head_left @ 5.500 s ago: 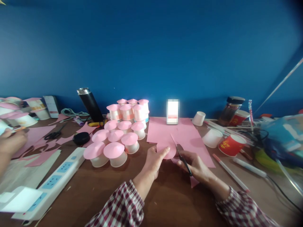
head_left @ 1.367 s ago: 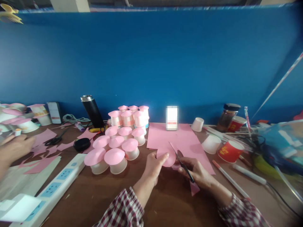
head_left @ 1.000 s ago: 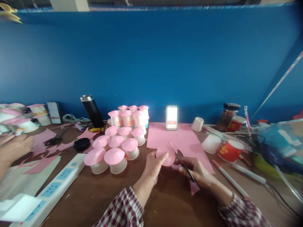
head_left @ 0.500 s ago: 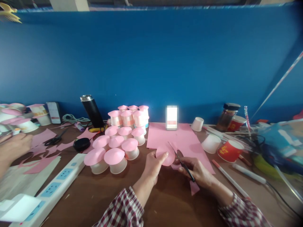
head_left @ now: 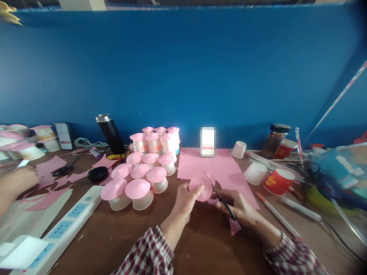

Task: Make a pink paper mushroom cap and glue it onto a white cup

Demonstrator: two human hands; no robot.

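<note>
My left hand (head_left: 185, 200) pinches a rounded piece of pink paper (head_left: 200, 189), the thumb lying on top of it. In my right hand (head_left: 239, 208) are black-handled scissors (head_left: 225, 203), their blades pointing up and left along the paper's right edge. A narrow pink offcut (head_left: 235, 226) hangs below the right hand. Behind both hands lies a large sheet of pink paper (head_left: 218, 164) on the brown table. Left of my left hand stand several paper cups with pink cone-shaped paper tops (head_left: 138, 189).
A power strip (head_left: 67, 225) runs along the left, near another person's hand (head_left: 20, 181). Black scissors (head_left: 64, 169), a black lid (head_left: 98, 174) and a black flask (head_left: 110, 133) lie or stand beyond. At right are white cups (head_left: 255, 173), a red cup (head_left: 278, 181) and a corded white tool (head_left: 301, 209).
The scissor blades now look closed together, where they stood apart before. The other person's hand at far left has shifted slightly, and a small white item shows by it.
</note>
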